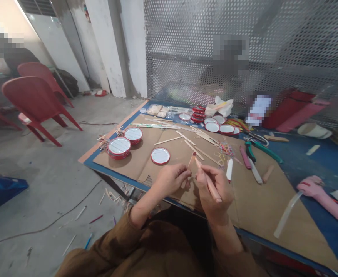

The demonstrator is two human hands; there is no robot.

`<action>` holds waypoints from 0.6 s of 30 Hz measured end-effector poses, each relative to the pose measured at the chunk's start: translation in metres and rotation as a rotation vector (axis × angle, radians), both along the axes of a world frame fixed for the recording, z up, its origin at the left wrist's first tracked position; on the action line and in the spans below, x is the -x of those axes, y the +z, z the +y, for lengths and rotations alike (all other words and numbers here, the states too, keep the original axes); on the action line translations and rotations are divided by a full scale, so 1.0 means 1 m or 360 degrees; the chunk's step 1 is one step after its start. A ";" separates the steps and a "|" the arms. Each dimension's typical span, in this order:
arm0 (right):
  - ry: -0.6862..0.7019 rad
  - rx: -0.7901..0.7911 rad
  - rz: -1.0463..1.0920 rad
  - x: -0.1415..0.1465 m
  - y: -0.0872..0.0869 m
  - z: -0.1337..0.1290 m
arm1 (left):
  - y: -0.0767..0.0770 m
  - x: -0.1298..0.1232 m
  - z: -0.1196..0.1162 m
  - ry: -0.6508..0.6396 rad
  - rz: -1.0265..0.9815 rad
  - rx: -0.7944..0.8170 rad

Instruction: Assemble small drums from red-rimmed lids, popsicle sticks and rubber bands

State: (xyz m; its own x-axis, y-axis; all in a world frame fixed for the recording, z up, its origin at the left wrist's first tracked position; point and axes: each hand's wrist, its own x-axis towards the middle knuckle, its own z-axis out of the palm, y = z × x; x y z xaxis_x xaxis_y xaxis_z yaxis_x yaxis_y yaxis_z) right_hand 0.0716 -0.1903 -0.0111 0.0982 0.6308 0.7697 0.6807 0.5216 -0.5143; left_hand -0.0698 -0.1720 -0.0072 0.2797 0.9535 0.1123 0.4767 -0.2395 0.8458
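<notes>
My left hand [175,177] is closed, pinching a thin wooden craft stick [191,161] whose upper end looks reddish brown. My right hand [216,188] wraps round a peach-coloured marker [211,184], its tip at or close to the stick's coloured end; whether they touch I cannot tell. Just beyond both hands, loose craft sticks [194,149] lie on the cardboard sheet [146,156]. A round red-rimmed disc with a pale top [160,155] rests left of them. Right of my right hand are a white marker [229,170] and a pile of coloured rubber bands [226,149].
Red drum-like tins [119,148] stand at the table's left edge. Green-handled pliers [264,151], a pink marker [245,157] and a pink glue gun [325,198] lie to the right. A perforated metal screen [180,50] rises behind; red chairs [37,98] and another person are left.
</notes>
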 end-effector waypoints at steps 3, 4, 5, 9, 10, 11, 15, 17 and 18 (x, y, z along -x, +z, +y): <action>-0.0005 0.0015 0.0046 0.000 0.000 0.000 | 0.000 0.000 0.000 -0.0023 -0.0043 0.0005; -0.0013 0.0015 0.0043 0.000 0.000 0.000 | 0.000 0.000 0.000 -0.0024 -0.0046 0.0005; -0.0022 0.0014 0.0033 0.000 0.000 0.000 | 0.000 0.000 0.000 -0.0022 -0.0045 0.0003; -0.0025 0.0018 0.0003 0.000 0.000 -0.001 | -0.001 0.000 0.000 -0.0010 -0.0029 -0.0011; -0.0023 0.0024 -0.0001 0.000 0.001 -0.001 | -0.002 0.000 0.000 -0.0006 -0.0027 -0.0014; -0.0021 0.0031 -0.0008 0.000 0.001 -0.002 | -0.002 0.000 0.000 -0.0003 -0.0028 -0.0018; 0.0007 0.0049 0.0011 -0.001 -0.001 -0.002 | -0.002 0.000 0.000 0.0006 -0.0018 -0.0033; 0.0007 0.0049 -0.0011 -0.002 -0.002 -0.002 | -0.002 0.000 0.000 0.0028 0.0015 -0.0049; 0.0000 0.0036 -0.0037 -0.002 -0.001 -0.002 | -0.002 0.000 0.000 0.0043 0.0030 -0.0054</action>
State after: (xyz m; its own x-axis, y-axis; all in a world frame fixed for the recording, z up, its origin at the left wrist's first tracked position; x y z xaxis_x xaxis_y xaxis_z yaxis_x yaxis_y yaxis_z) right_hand 0.0731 -0.1925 -0.0124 0.0805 0.6480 0.7574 0.6927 0.5100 -0.5099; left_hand -0.0693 -0.1722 -0.0094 0.2564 0.9565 0.1394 0.4992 -0.2545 0.8283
